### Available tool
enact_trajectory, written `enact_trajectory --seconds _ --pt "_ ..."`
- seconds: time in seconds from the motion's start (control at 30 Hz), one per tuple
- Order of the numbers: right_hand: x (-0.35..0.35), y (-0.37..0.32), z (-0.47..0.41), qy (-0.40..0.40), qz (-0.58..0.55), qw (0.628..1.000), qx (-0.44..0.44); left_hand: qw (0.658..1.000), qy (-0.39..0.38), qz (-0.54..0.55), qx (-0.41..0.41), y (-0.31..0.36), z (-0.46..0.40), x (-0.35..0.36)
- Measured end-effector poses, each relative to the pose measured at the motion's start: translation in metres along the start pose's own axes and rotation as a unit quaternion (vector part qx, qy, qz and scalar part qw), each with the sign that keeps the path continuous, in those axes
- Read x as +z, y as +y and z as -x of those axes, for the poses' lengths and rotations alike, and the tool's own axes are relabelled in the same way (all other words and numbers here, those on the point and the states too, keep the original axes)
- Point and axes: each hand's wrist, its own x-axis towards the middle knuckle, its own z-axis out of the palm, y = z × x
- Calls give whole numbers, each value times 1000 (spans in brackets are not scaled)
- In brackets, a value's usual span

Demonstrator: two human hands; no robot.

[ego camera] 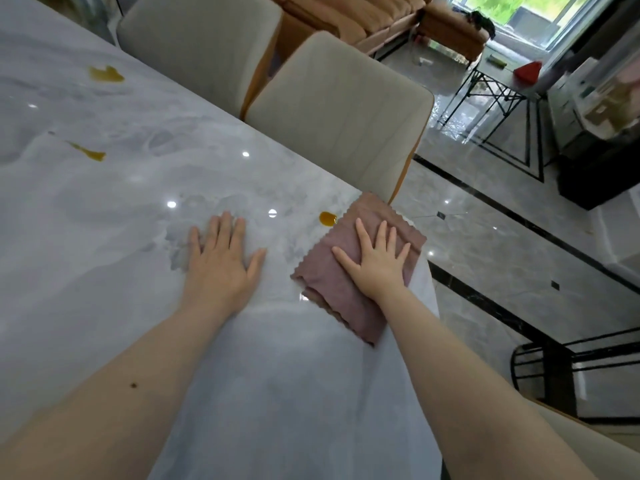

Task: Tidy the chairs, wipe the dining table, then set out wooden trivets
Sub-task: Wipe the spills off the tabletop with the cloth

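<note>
A grey marble dining table (pixel 114 209) fills the left and middle of the view. My right hand (pixel 377 259) presses flat, fingers spread, on a folded mauve cloth (pixel 332 292) at the table's right corner. My left hand (pixel 221 261) rests flat on the bare tabletop, fingers straight. A small amber spill (pixel 327 218) lies just beyond the cloth's far edge. Two more amber spills sit farther out, one (pixel 88 152) mid-table and one (pixel 105 74) near the far side. No trivets are in view.
Two beige padded chairs (pixel 341 109) (pixel 204 46) stand against the table's far edge. A black metal chair frame (pixel 554 372) is on the floor at the right. An orange sofa (pixel 381 15) and a small folding table (pixel 498 81) stand farther back.
</note>
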Motion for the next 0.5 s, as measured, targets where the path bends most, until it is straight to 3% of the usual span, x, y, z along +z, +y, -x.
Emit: enact_trajectory --seconds 0.17,0.33,0.5 --pt "-5 -33 -31 -8 15 996 -90 1000 4 -4 -3 3 1 2" --pt "-3 -63 -1 -10 15 968 -251 1000 3 4 -1 3 2 -4" --pt "4 -27 45 -5 30 935 -354 1000 -3 -2 -4 2 4 -7"
